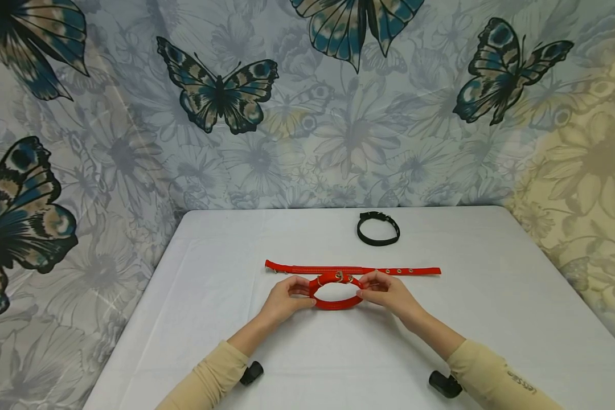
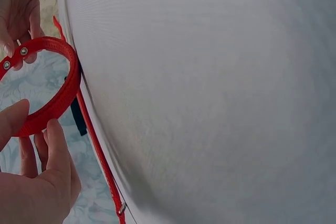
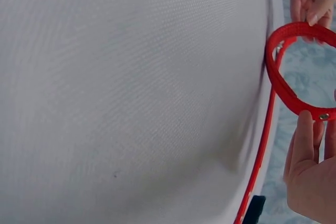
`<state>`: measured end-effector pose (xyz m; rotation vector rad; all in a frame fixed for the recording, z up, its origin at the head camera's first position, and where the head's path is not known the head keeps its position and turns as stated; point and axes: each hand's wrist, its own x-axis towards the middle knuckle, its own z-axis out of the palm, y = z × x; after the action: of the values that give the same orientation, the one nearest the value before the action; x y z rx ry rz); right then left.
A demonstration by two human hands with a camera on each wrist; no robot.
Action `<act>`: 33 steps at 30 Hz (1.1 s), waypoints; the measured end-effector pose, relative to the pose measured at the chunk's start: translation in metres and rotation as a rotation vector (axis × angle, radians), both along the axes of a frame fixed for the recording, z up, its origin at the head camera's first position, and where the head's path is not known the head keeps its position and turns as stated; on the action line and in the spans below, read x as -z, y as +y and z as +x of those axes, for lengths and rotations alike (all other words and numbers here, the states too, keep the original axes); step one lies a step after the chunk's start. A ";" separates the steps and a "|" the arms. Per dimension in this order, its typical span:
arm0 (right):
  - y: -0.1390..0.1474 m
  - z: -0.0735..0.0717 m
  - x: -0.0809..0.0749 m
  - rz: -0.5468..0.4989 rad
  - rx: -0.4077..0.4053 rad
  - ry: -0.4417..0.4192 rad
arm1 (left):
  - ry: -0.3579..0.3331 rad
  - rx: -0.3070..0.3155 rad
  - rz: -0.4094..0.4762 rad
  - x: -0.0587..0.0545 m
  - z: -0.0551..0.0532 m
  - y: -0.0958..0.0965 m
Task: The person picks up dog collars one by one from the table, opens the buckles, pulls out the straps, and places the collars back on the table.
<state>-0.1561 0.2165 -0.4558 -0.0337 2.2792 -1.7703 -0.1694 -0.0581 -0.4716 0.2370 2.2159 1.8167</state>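
A red collar (image 1: 336, 306), closed into a loop, is held between both hands in the head view, its buckle on the far side. My left hand (image 1: 286, 297) pinches the loop's left end between thumb and fingers. At the opposite end, my right hand (image 1: 388, 293) pinches it the same way. Metal eyelets show on the red collar (image 2: 62, 98) in the left wrist view. Just beyond the loop, a second red collar (image 1: 333, 270) lies stretched flat across the table, with eyelets toward its right end.
A black collar (image 1: 378, 242), buckled into a loop, lies farther back on the white table (image 1: 225, 245). Butterfly-patterned cloth (image 1: 307, 154) hangs behind and beside the table. Dark wrist devices, left (image 1: 251, 373) and right (image 1: 445, 384), sit by the sleeves.
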 end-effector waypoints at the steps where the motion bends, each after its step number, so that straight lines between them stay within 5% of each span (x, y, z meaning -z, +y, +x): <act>1: 0.000 0.000 0.000 0.002 -0.001 0.000 | 0.006 0.000 -0.005 0.000 0.000 0.000; 15: 0.001 0.000 0.000 0.017 -0.007 0.006 | 0.092 0.017 -0.040 -0.005 -0.003 0.001; 33: 0.000 -0.001 -0.008 0.109 -0.030 0.066 | 0.103 0.024 -0.040 -0.006 -0.004 0.001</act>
<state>-0.1570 0.2161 -0.4478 -0.1068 2.4056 -1.6510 -0.1729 -0.0571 -0.4658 0.3550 2.3061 1.7831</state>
